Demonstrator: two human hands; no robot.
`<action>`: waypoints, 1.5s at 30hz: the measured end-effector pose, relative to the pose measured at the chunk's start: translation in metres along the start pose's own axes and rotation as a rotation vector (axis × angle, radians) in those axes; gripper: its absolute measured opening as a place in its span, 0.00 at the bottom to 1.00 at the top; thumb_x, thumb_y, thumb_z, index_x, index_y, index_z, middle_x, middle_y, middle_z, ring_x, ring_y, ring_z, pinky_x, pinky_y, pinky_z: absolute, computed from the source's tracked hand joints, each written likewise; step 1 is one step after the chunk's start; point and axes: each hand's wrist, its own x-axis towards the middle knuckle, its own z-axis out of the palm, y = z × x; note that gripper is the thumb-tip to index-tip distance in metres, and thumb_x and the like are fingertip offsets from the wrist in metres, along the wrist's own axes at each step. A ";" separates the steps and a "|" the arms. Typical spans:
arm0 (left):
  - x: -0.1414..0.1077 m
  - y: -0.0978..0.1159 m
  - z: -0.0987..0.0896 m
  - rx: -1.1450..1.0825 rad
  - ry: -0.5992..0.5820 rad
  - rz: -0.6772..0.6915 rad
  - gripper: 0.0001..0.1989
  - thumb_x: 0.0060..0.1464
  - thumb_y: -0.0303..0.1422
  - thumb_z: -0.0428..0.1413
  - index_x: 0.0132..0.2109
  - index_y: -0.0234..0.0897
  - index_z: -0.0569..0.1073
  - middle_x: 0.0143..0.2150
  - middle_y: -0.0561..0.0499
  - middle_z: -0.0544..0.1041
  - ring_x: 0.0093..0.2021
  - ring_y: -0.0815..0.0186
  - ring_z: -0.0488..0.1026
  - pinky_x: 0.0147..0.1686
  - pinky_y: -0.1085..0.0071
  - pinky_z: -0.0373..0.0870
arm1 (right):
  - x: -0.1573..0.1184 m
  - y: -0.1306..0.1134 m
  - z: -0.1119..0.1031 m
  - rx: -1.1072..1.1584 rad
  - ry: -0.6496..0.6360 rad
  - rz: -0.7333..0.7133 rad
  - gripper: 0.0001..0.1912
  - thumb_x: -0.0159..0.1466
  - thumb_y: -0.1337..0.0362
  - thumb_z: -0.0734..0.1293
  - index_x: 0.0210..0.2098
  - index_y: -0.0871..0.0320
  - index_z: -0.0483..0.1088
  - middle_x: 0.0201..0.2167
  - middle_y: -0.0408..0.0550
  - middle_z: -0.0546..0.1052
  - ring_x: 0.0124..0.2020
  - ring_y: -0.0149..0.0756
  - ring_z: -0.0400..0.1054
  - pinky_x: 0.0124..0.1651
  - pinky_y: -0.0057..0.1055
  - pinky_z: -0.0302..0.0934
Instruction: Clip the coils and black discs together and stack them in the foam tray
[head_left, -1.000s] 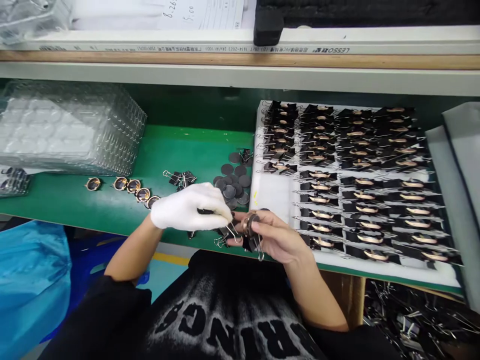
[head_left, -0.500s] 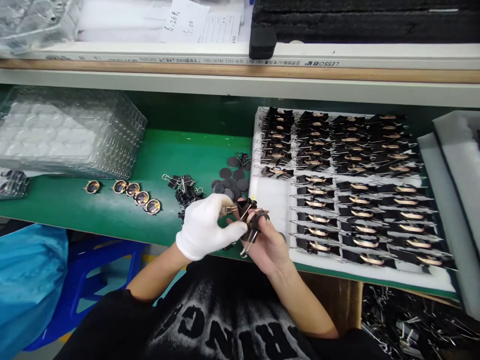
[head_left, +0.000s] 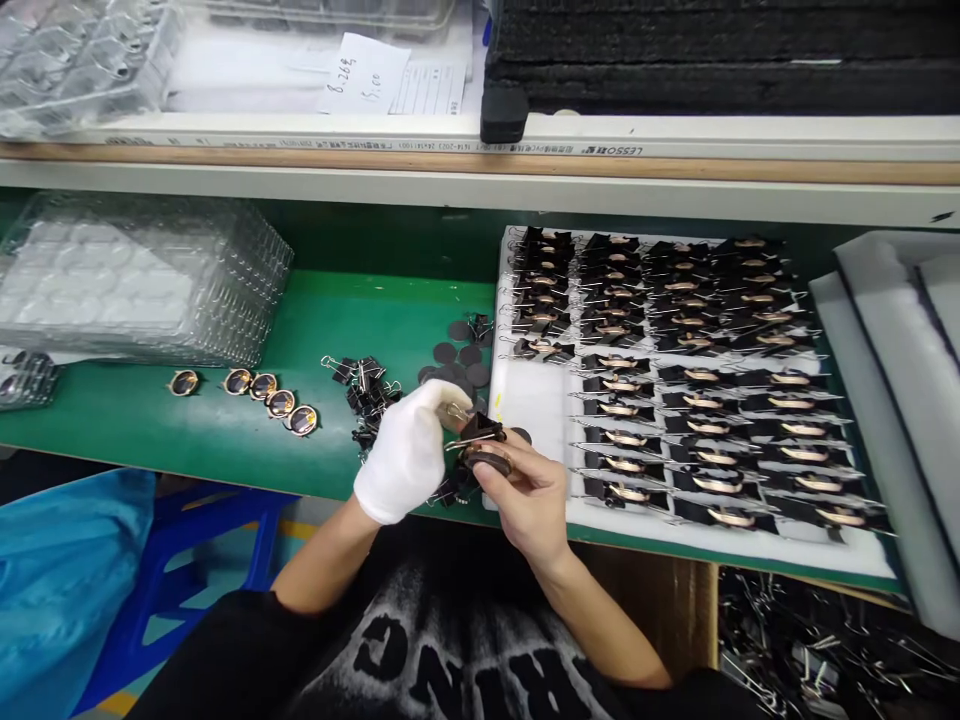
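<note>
My left hand (head_left: 405,450), in a white glove, is closed on the wire handles of a black binder clip (head_left: 481,428). My bare right hand (head_left: 529,490) pinches a round watch-like piece (head_left: 489,460) with a dark disc on its face, just below that clip. Left of my hands lies a pile of black binder clips (head_left: 367,385) on the green table. Dark round discs (head_left: 470,356) are scattered behind my hands. To the right, a white foam tray (head_left: 529,390) carries rows of gold-rimmed pieces with black clips on them.
Several gold-rimmed round pieces (head_left: 280,403) lie at the left on the green table (head_left: 225,440). Behind them stands a stack of clear plastic trays (head_left: 150,280). A shelf edge (head_left: 375,190) crosses above. A box of loose clips (head_left: 817,640) is at the lower right.
Both hands have shifted slightly left with the clip and round piece. The round piece has turned so its dark disc faces more downward and toward me. The whole view has shifted slightly.
</note>
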 end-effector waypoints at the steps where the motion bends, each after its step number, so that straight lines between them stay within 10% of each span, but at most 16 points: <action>1: 0.000 0.002 0.000 -0.064 0.050 -0.027 0.39 0.68 0.59 0.27 0.48 0.39 0.75 0.41 0.45 0.79 0.40 0.62 0.77 0.39 0.65 0.72 | 0.000 0.000 0.001 -0.034 0.008 -0.013 0.11 0.62 0.65 0.76 0.43 0.44 0.84 0.42 0.46 0.85 0.45 0.44 0.79 0.49 0.42 0.75; 8: 0.016 0.008 0.011 -0.192 0.276 -0.192 0.45 0.66 0.60 0.23 0.28 0.39 0.75 0.25 0.47 0.77 0.27 0.65 0.73 0.31 0.66 0.70 | -0.001 0.008 0.011 -0.288 -0.001 -0.307 0.21 0.58 0.72 0.77 0.48 0.44 0.82 0.52 0.48 0.82 0.53 0.51 0.79 0.58 0.51 0.74; 17: 0.013 0.010 0.022 -0.292 0.453 -0.116 0.40 0.68 0.59 0.32 0.26 0.39 0.75 0.23 0.47 0.76 0.24 0.65 0.73 0.27 0.67 0.69 | -0.020 0.022 0.028 -0.206 0.083 -0.248 0.20 0.59 0.70 0.76 0.50 0.44 0.82 0.48 0.47 0.83 0.51 0.51 0.80 0.56 0.48 0.76; 24: 0.021 0.018 0.015 -0.335 0.334 -0.170 0.29 0.68 0.56 0.47 0.43 0.37 0.80 0.29 0.50 0.79 0.28 0.67 0.77 0.28 0.71 0.72 | -0.020 0.027 0.029 -0.203 0.167 -0.270 0.21 0.58 0.70 0.77 0.49 0.43 0.82 0.52 0.48 0.81 0.50 0.51 0.80 0.55 0.48 0.77; 33: 0.028 0.021 0.023 -0.398 0.312 -0.338 0.32 0.65 0.59 0.48 0.34 0.35 0.79 0.21 0.51 0.76 0.20 0.69 0.74 0.21 0.74 0.69 | -0.025 0.031 0.030 -0.217 0.212 -0.257 0.21 0.58 0.70 0.77 0.49 0.44 0.82 0.48 0.49 0.83 0.48 0.52 0.81 0.52 0.48 0.78; 45: 0.045 0.010 0.008 -0.338 0.356 -0.189 0.26 0.66 0.51 0.53 0.27 0.37 0.74 0.16 0.56 0.69 0.14 0.72 0.67 0.16 0.75 0.59 | -0.017 0.011 0.022 -0.277 0.116 -0.236 0.19 0.59 0.71 0.76 0.48 0.47 0.83 0.53 0.48 0.82 0.48 0.48 0.81 0.52 0.43 0.78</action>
